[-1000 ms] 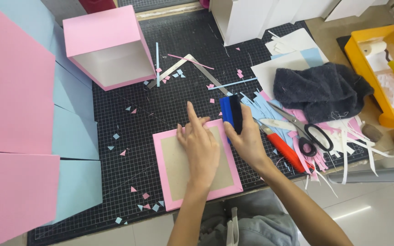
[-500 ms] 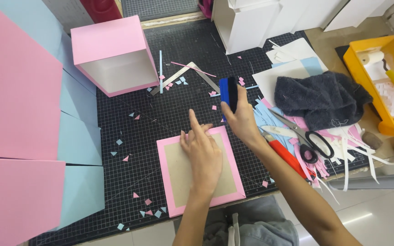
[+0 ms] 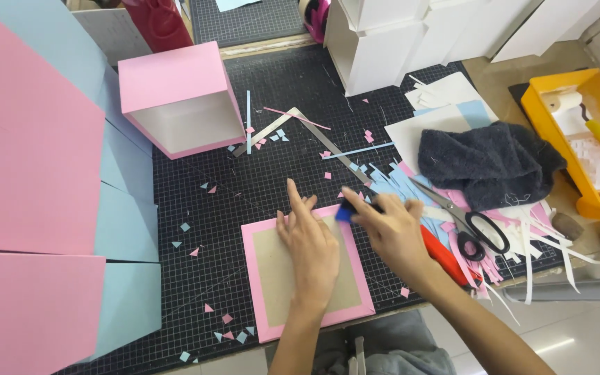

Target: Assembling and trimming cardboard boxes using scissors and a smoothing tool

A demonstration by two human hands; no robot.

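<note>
A brown cardboard panel on a pink paper sheet (image 3: 267, 326) lies on the black cutting mat (image 3: 258, 173) near its front edge. My left hand (image 3: 309, 250) presses flat on the cardboard, fingers spread and pointing away from me. My right hand (image 3: 392, 232) grips a small blue scraper (image 3: 345, 211) and holds it against the panel's top right corner. Most of the scraper is hidden under the fingers.
A pink open box (image 3: 180, 97) stands at the mat's back left. Large pink and blue sheets (image 3: 29, 208) lie left. Scissors (image 3: 477, 226), a red knife (image 3: 446, 255), a dark cloth (image 3: 487, 163) and paper strips lie right. A yellow tray (image 3: 585, 139) holds a roller. White boxes (image 3: 383, 42) stand behind.
My right hand has brought the blue scraper down from above the mat to the panel's top right corner. My left hand stays flat on the cardboard.
</note>
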